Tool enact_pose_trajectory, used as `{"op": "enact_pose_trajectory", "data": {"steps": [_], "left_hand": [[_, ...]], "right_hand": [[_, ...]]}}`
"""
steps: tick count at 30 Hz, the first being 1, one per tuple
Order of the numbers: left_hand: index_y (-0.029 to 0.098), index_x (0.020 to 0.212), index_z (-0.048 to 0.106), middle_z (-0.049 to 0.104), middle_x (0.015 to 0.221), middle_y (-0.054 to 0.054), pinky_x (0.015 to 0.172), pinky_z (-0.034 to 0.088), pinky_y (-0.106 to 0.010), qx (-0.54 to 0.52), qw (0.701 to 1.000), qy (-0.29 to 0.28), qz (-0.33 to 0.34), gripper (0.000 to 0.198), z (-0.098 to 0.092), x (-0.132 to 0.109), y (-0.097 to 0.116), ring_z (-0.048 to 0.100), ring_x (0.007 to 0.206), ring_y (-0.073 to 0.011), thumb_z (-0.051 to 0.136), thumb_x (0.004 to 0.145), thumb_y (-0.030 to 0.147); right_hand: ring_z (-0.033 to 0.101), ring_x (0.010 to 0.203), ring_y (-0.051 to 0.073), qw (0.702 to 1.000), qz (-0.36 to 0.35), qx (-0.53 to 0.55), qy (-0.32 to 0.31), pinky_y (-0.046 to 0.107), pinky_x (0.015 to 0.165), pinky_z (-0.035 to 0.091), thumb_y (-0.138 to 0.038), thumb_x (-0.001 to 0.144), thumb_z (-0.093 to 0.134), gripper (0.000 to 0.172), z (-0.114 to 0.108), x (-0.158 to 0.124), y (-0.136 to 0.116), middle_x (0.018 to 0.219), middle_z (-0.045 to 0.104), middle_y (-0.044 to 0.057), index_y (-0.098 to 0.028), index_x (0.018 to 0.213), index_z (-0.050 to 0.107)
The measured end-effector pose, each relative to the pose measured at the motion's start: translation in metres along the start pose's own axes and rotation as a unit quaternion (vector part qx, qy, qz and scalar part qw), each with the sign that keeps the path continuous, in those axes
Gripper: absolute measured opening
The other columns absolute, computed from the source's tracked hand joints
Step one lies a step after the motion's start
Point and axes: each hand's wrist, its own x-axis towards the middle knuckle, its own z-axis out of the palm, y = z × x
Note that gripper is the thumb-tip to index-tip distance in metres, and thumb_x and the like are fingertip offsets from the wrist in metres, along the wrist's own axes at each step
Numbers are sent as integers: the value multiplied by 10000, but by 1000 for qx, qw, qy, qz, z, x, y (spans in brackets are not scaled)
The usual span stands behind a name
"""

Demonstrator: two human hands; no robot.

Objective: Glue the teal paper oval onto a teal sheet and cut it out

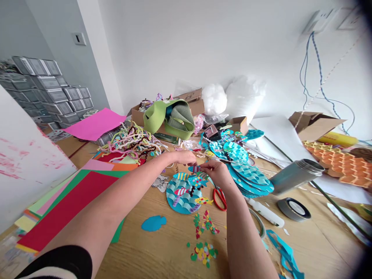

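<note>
Head view: right hand (pixel 215 169) pinches the blue-red fish (pixel 193 169) at the far edge of the disc (pixel 185 206); left hand (pixel 186 157) is curled beside it, can't tell if gripping. Disc already carries several decorated fish (pixel 198 181); plain fish (pixel 153 223) lies undecorated on the table (pixel 139 252).

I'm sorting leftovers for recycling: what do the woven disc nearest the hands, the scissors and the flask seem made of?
Woven disc: probably paper or thin card, judging by its interlaced blue strips bowing up in curves.
Scissors: red handles, likely smooth plastic from their even color; too little blade shows to tell.
Flask: perhaps metal, with grey, softly shiny walls, though coated plastic is possible.
</note>
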Motion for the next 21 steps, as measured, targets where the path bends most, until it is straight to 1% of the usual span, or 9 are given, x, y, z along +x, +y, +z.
{"op": "enact_pose_trajectory", "data": {"steps": [3,6,12,17,21], "left_hand": [[152,849,744,722,790,-16,649,461,-215,-22,999,-8,25,188,2,-3,1,630,731,-144,601,733,187],[147,866,743,730,798,-12,682,461,-216,-38,998,-11,43,186,4,-4,0,639,754,-146,683,695,191],[120,811,739,719,725,-19,640,446,-222,-30,999,12,36,165,10,-1,-3,625,695,-146,714,664,192],[123,749,713,678,664,8,602,413,-213,-8,999,45,25,134,15,1,-2,588,656,-129,724,640,200],[121,717,696,653,652,14,584,392,-212,5,998,59,20,122,17,1,0,563,644,-125,716,644,216]], "right_hand": [[571,597,161,1000,-1,-1,-2,271,583,437,-267,683,628,146,0,0,1,676,704,34,-204,691,759],[577,601,160,1000,-2,-2,-3,268,588,441,-245,684,633,134,-1,0,1,676,703,31,-201,693,759],[592,616,165,1000,-2,-5,-1,271,600,447,-219,679,642,126,-1,0,1,688,708,35,-200,705,764],[604,621,172,1000,-5,-5,4,274,597,452,-219,681,632,130,0,0,2,699,713,43,-196,698,759],[606,623,174,1000,-5,-2,2,279,604,461,-220,679,634,126,-1,0,3,705,716,44,-193,695,756]]}}
